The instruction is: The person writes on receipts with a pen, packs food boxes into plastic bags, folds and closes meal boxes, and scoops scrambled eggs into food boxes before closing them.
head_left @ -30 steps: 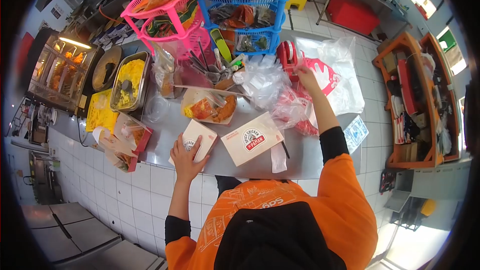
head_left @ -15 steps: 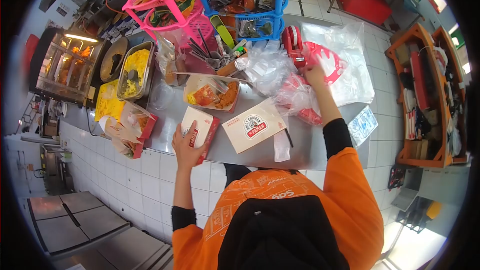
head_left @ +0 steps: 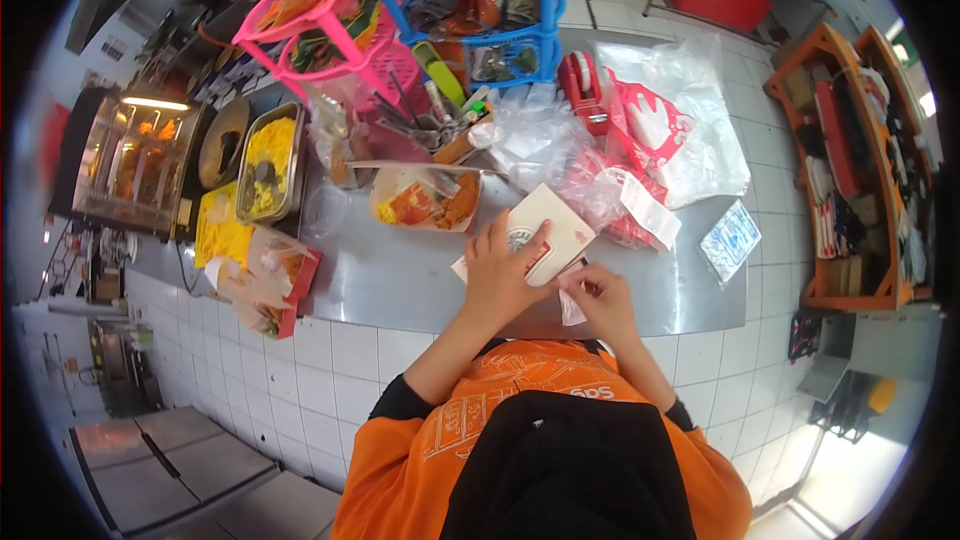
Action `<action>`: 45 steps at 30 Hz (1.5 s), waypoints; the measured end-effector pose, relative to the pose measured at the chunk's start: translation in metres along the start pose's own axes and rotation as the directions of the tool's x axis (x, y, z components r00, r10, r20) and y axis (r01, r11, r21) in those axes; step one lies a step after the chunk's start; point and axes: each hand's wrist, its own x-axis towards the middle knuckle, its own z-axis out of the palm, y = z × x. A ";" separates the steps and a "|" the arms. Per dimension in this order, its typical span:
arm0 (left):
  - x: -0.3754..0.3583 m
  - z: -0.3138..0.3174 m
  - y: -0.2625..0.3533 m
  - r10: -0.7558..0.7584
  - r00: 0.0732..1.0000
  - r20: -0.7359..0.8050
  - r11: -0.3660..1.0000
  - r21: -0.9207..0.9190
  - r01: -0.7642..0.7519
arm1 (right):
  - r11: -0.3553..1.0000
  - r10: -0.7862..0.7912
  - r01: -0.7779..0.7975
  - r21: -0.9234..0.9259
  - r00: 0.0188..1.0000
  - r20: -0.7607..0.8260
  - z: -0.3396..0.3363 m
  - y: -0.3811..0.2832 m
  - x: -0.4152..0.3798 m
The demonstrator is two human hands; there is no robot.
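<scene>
My left hand [head_left: 502,275] is on a white printed food box [head_left: 548,225], its fingers spread over the lid and wrapped on its edge. Part of another pale box lid shows at its left. Close to the box's lower right, my right hand [head_left: 598,300] pinches a small white paper slip [head_left: 571,310]. An open box with rice and fried chicken [head_left: 428,198] lies behind them. A white slip [head_left: 648,210] rests on the red and clear plastic bags [head_left: 605,185].
Rice tray [head_left: 270,165] and open red-sided box [head_left: 290,275] are at left. Pink baskets [head_left: 320,20], blue baskets [head_left: 470,15] and a red tape dispenser [head_left: 583,90] stand at the back. Plastic sheets [head_left: 700,140] and a blue-white packet [head_left: 729,243] are at right.
My left hand has moved right with the closed box, onto the printed one. My right hand has come down from the red bag to the boxes. A white slip now lies on the bags.
</scene>
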 end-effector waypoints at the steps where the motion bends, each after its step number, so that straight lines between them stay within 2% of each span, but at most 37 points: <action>1: -0.002 0.000 -0.004 0.011 1.000 0.016 1.000 0.005 -0.011 | 1.000 0.030 -0.030 -0.004 0.999 -0.045 0.007 0.007 -0.007; 2: -0.006 0.003 -0.003 0.015 0.999 0.038 1.000 0.016 -0.015 | 0.998 0.069 -0.070 -0.006 0.994 -0.083 0.014 0.014 -0.016; 3: -0.009 0.002 -0.001 0.019 0.998 0.062 0.999 0.031 -0.021 | 0.991 0.066 -0.051 0.120 0.990 -0.124 0.023 0.018 -0.016; 6: -0.002 -0.006 -0.010 0.100 0.992 0.074 0.993 0.059 -0.105 | 0.990 0.137 -0.130 0.054 0.978 -0.156 0.033 0.013 -0.010; 7: -0.003 -0.005 -0.011 0.114 0.991 0.073 0.992 0.053 -0.118 | 0.970 0.240 -0.243 -0.011 0.963 -0.120 0.033 0.013 -0.008; 10: -0.006 -0.008 -0.015 0.138 0.986 0.088 0.990 0.006 -0.139 | 0.896 0.430 -0.429 0.115 0.902 0.016 0.026 0.016 -0.004; 11: -0.005 -0.014 -0.020 0.152 0.985 0.079 0.988 -0.030 -0.150 | 0.900 0.415 -0.412 0.145 0.910 0.006 0.029 0.021 -0.004; 13: 0.007 -0.031 -0.038 0.185 0.982 0.046 0.978 -0.105 -0.180 | 0.949 0.307 -0.315 -0.025 0.938 -0.160 0.040 0.057 -0.008; 14: 0.017 -0.045 -0.055 0.176 0.982 -0.074 0.979 -0.091 -0.183 | 0.956 0.234 -0.268 -0.123 0.944 -0.233 0.041 0.066 -0.009; 15: 0.025 -0.062 -0.075 0.164 0.969 -0.185 0.981 -0.077 -0.180 | 0.939 0.232 -0.290 -0.183 0.931 -0.282 0.041 0.066 -0.014; 17: 0.042 -0.092 -0.110 0.116 0.944 -0.308 0.982 0.176 -0.064 | 0.895 0.222 -0.340 -0.290 0.902 -0.371 0.048 0.058 -0.022; 18: 0.048 -0.103 -0.133 0.036 0.992 -0.118 0.989 0.144 -0.019 | 0.927 0.173 -0.301 -0.222 0.871 -0.459 0.052 0.048 -0.025; 19: 0.051 -0.111 -0.157 -0.044 0.996 0.078 0.992 0.124 0.034 | 0.955 0.129 -0.252 -0.157 0.829 -0.544 0.057 0.033 -0.029; 20: 0.050 -0.106 -0.174 -0.012 0.987 0.159 0.987 0.161 -0.014 | 0.976 0.093 -0.194 -0.096 0.776 -0.624 0.061 0.017 -0.032; 21: 0.050 -0.101 -0.191 0.021 0.971 0.238 0.980 0.189 -0.068 | 0.986 0.007 -0.109 -0.124 0.779 -0.627 0.066 0.000 -0.033; 23: 0.042 -0.060 -0.235 0.309 0.928 0.206 0.866 0.343 -0.365 | 0.982 -0.162 0.061 -0.180 0.759 -0.631 0.079 -0.035 -0.036; 25: 0.017 -0.046 -0.241 0.269 0.938 0.219 0.910 0.261 -0.322 | 0.938 -0.339 0.266 -0.222 0.839 -0.426 0.104 -0.066 -0.033; 26: 0.002 -0.044 -0.238 0.252 0.942 0.223 0.928 0.220 -0.300 | 0.900 -0.428 0.370 -0.228 0.847 -0.314 0.120 -0.080 -0.028; 28: -0.033 -0.054 -0.228 0.211 0.964 0.164 0.948 0.207 -0.243 | 0.901 -0.427 0.423 -0.093 0.904 -0.025 0.156 -0.103 -0.010; 31: -0.085 -0.071 -0.222 0.074 0.966 0.247 0.987 0.121 -0.107 | 0.790 -0.320 0.258 -0.556 0.947 -0.015 0.226 -0.091 0.014; 33: -0.115 -0.093 -0.214 0.020 0.949 0.313 0.994 0.095 -0.052 | 0.679 -0.185 0.136 -0.721 0.983 0.011 0.259 -0.072 0.017; 35: -0.132 -0.102 -0.213 -0.120 0.969 0.218 0.989 0.111 0.097 | 0.553 -0.028 0.075 -0.830 0.997 0.072 0.282 -0.052 0.023; 37: -0.146 -0.100 -0.226 -0.281 0.947 0.157 0.957 0.114 0.265 | 0.672 -0.080 0.095 -0.735 0.995 0.055 0.290 -0.042 0.028; 38: -0.151 -0.090 -0.237 -0.327 0.943 0.065 0.943 0.095 0.320 | 0.723 -0.099 0.103 -0.683 0.994 0.045 0.293 -0.037 0.028; 40: -0.146 -0.075 -0.252 -0.413 0.902 -0.126 0.906 0.040 0.421 | 0.844 -0.026 0.030 -0.535 1.000 0.015 0.298 -0.023 0.033; 41: -0.141 -0.076 -0.258 -0.482 0.872 -0.086 0.875 -0.109 0.472 | 0.892 0.006 -0.006 -0.453 1.000 -0.001 0.300 -0.019 0.036; 43: -0.132 -0.083 -0.263 -0.563 0.826 0.022 0.791 -0.274 0.546 | 0.963 0.095 -0.078 -0.256 0.994 0.056 0.293 -0.017 0.033; 45: -0.131 -0.090 -0.268 -0.584 0.802 0.126 0.690 -0.442 0.573 | 0.988 0.153 -0.149 -0.038 0.980 0.125 0.287 -0.012 0.028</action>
